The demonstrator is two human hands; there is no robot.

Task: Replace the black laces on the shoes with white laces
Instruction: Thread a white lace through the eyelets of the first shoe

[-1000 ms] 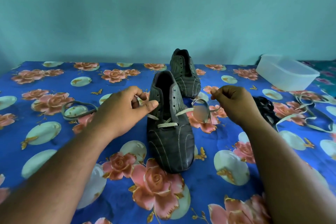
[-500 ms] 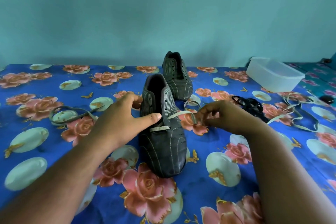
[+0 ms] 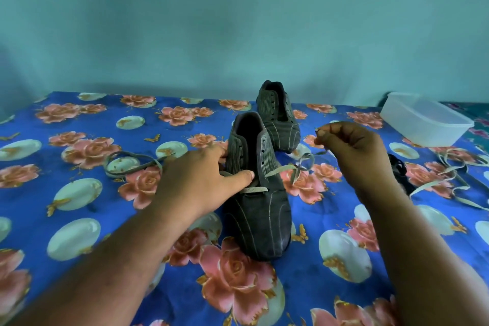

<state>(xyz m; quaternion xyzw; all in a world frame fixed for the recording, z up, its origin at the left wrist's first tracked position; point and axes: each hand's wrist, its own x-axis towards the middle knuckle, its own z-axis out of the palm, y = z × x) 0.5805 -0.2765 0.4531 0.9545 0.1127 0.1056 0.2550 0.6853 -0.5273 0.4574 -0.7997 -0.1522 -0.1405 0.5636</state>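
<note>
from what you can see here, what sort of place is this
Probably a room in a home, perhaps a bedroom. The shoes sit on a soft surface under a blue floral sheet, much like a bed, against a plain teal wall, with a plastic food container nearby.

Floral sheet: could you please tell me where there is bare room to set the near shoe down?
The floral sheet lies bare near-left, below the grey lace loop, and near-right of the near shoe. The far right is crowded: white laces, black laces, plastic container.
</note>
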